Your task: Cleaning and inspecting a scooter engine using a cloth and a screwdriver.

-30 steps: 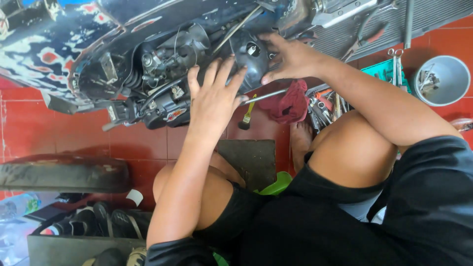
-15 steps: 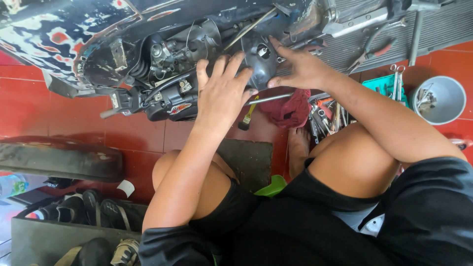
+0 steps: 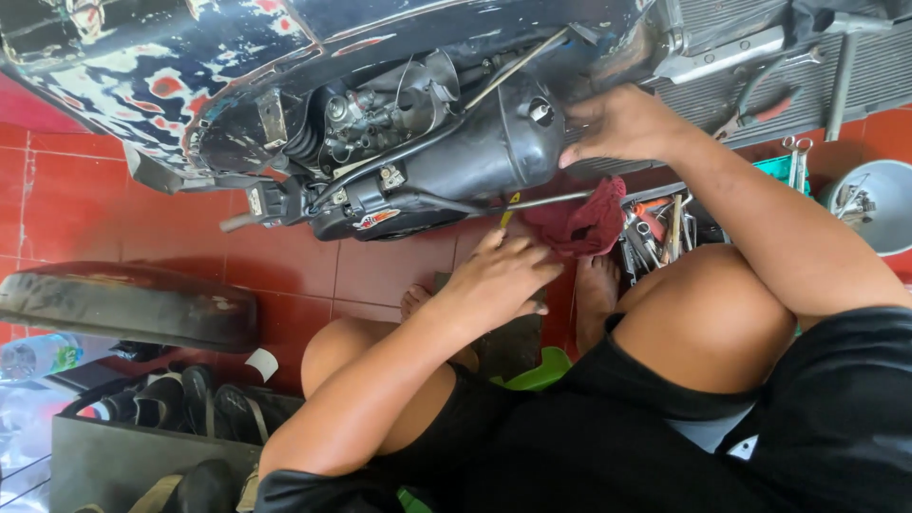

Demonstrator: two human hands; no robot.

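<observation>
A scooter lies in front of me with its engine exposed. Its round black engine cover (image 3: 484,152) sits under the red, white and blue painted body panel (image 3: 142,76). My right hand (image 3: 617,123) grips the right edge of that cover. My left hand (image 3: 499,280) hangs lower, palm down with the fingers loosely apart. Its fingertips are at the edge of a dark red rag (image 3: 579,223), just below a yellow-handled screwdriver (image 3: 510,209). I cannot see anything in the left hand.
A tray of wrenches and other tools (image 3: 655,237) lies right of the rag, with a metal bowl (image 3: 869,204) at the far right. A black seat (image 3: 123,304), shoes (image 3: 180,399) and a plastic bottle (image 3: 38,356) are on the left, on the red tile floor (image 3: 85,209).
My left hand has come off the engine cover and dropped down to the rag. My right hand has slid to the cover's right edge. The view has shifted.
</observation>
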